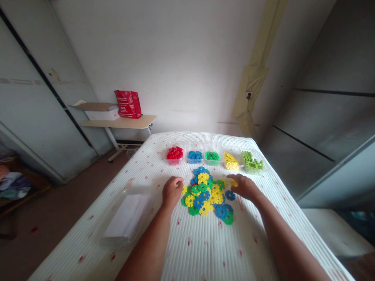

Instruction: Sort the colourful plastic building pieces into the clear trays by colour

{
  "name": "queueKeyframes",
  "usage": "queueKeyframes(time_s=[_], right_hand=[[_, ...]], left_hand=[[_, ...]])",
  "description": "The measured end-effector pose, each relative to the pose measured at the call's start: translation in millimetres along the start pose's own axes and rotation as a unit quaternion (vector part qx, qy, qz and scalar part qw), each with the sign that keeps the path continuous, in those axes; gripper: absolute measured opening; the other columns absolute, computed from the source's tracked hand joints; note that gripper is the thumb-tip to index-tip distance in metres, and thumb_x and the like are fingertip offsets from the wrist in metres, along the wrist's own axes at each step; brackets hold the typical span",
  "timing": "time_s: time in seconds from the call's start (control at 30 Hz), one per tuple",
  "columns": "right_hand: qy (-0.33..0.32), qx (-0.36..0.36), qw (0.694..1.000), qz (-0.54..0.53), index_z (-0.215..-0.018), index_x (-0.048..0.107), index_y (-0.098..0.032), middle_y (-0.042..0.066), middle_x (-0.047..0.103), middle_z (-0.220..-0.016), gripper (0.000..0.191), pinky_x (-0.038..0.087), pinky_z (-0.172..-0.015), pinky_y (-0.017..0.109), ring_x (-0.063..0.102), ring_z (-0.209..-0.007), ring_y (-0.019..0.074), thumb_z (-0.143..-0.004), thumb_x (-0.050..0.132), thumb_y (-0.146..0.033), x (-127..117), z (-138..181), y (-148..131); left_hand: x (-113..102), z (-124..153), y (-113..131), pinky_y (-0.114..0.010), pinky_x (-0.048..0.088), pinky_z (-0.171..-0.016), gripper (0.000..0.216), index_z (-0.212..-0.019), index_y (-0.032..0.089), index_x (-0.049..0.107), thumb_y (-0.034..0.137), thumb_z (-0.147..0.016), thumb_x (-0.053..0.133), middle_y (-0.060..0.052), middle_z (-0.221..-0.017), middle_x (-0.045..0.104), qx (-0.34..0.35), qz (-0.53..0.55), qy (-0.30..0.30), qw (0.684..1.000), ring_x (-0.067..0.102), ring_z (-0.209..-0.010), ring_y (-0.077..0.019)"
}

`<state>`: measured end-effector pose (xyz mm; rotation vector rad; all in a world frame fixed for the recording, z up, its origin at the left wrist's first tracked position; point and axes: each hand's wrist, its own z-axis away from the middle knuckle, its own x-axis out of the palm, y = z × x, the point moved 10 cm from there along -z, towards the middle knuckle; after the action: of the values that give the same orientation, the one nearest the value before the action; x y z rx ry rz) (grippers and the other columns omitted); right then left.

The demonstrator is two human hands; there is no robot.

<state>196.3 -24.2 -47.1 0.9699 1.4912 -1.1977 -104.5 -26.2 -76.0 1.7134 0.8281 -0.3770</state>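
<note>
A loose pile of blue, green and yellow notched plastic discs [205, 196] lies on the table between my hands. My left hand [172, 192] is at the pile's left side, fingers bent and slightly apart, beside a yellow disc [184, 190]. At the right side, my right hand [243, 186] has a yellow notched disc [233, 183] between thumb and forefinger. Just below those fingers lies a blue disc [230, 195]. A blue and green cluster [225, 213] sits at the pile's lower right.
Behind the pile stand clear tubs of red pieces [175, 153], blue pieces [195, 156], green pieces [212, 156], yellow pieces [231, 161] and light green pieces [252, 161]. A clear plastic container [125, 218] with white paper lies left. Farther back, a side table [125, 122] carries a red bag [128, 104].
</note>
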Motion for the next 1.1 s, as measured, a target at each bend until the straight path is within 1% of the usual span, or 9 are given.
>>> queueKeyframes(time_s=[0.1,0.2,0.47,0.57,0.63,0.77,0.87,1.0,1.1], right_hand=[[-0.028,-0.074,0.997,-0.018,-0.12,0.06,-0.031,0.003,0.065,-0.095,0.05,0.046,-0.073,0.025,0.062,-0.079,0.0161,-0.071,0.056,-0.02,4,4,-26],[-0.057,-0.084,0.995,0.006,-0.113,0.065,-0.032,0.003,0.065,-0.094,0.045,0.046,-0.072,0.026,0.062,-0.079,0.0178,-0.071,0.056,-0.02,6,7,-39],[-0.13,-0.039,0.99,-0.03,-0.095,0.073,-0.032,0.001,0.071,-0.095,0.035,0.048,-0.077,0.03,0.065,-0.087,0.0214,-0.066,0.061,-0.017,3,17,-12],[-0.165,-0.024,0.985,-0.048,-0.087,0.075,-0.03,-0.001,0.073,-0.089,0.032,0.049,-0.075,0.03,0.066,-0.082,0.0215,-0.062,0.061,-0.014,6,20,0],[-0.152,-0.021,0.987,-0.041,-0.089,0.074,-0.028,0.001,0.073,-0.088,0.032,0.049,-0.075,0.031,0.066,-0.081,0.0214,-0.062,0.061,-0.015,1,20,2],[-0.041,-0.03,0.999,-0.003,-0.108,0.067,-0.02,0.008,0.069,-0.099,0.041,0.047,-0.078,0.029,0.064,-0.086,0.0205,-0.068,0.057,-0.018,-18,12,-6],[0.013,-0.058,0.998,0.008,-0.115,0.063,-0.018,0.01,0.065,-0.102,0.044,0.046,-0.078,0.027,0.063,-0.087,0.0192,-0.072,0.055,-0.018,-17,4,-23],[0.003,-0.061,0.998,0.031,-0.125,0.055,-0.016,0.012,0.063,-0.104,0.052,0.045,-0.078,0.029,0.061,-0.092,0.022,-0.073,0.056,-0.019,6,-7,-33],[-0.027,-0.047,0.997,0.048,-0.121,0.058,-0.016,0.012,0.062,-0.101,0.048,0.044,-0.076,0.028,0.061,-0.089,0.0221,-0.073,0.058,-0.021,21,-12,-31]], left_hand=[[0,0,1,-0.025,0.046,-0.074,0.02,-0.08,0.019,0.067,0.01,-0.072,0.051,-0.003,-0.085,0.068,0.0,0.0,-0.001,1.0,0.062,-0.08,-0.0146],[-1,0,1,-0.025,0.046,-0.074,0.02,-0.08,0.019,0.067,0.01,-0.072,0.051,-0.003,-0.086,0.068,-0.001,-0.001,0.0,1.0,0.062,-0.08,-0.0146],[0,0,0,-0.025,0.045,-0.075,0.02,-0.08,0.018,0.067,0.01,-0.072,0.051,-0.003,-0.085,0.068,0.001,0.001,0.001,1.0,0.061,-0.079,-0.0146],[0,0,-1,-0.025,0.046,-0.075,0.02,-0.081,0.019,0.067,0.01,-0.072,0.051,-0.002,-0.085,0.068,0.001,0.001,0.002,1.0,0.061,-0.079,-0.014],[0,0,-1,-0.025,0.046,-0.075,0.02,-0.081,0.019,0.067,0.01,-0.072,0.051,-0.002,-0.085,0.068,0.002,0.0,0.001,1.0,0.061,-0.078,-0.0138],[1,0,0,-0.025,0.045,-0.075,0.019,-0.081,0.017,0.067,0.01,-0.073,0.051,-0.003,-0.085,0.068,0.002,-0.002,-0.001,1.0,0.061,-0.079,-0.0139],[1,0,0,-0.024,0.045,-0.075,0.019,-0.081,0.018,0.067,0.01,-0.073,0.051,-0.002,-0.085,0.067,0.003,-0.003,0.0,1.0,0.061,-0.08,-0.0138],[1,0,-1,-0.024,0.045,-0.074,0.02,-0.081,0.018,0.066,0.01,-0.073,0.05,-0.002,-0.085,0.067,0.004,-0.003,0.001,1.0,0.061,-0.08,-0.0138],[2,1,-1,-0.025,0.045,-0.074,0.02,-0.081,0.018,0.066,0.011,-0.074,0.05,-0.002,-0.085,0.067,0.005,-0.001,0.001,1.0,0.061,-0.08,-0.014]])
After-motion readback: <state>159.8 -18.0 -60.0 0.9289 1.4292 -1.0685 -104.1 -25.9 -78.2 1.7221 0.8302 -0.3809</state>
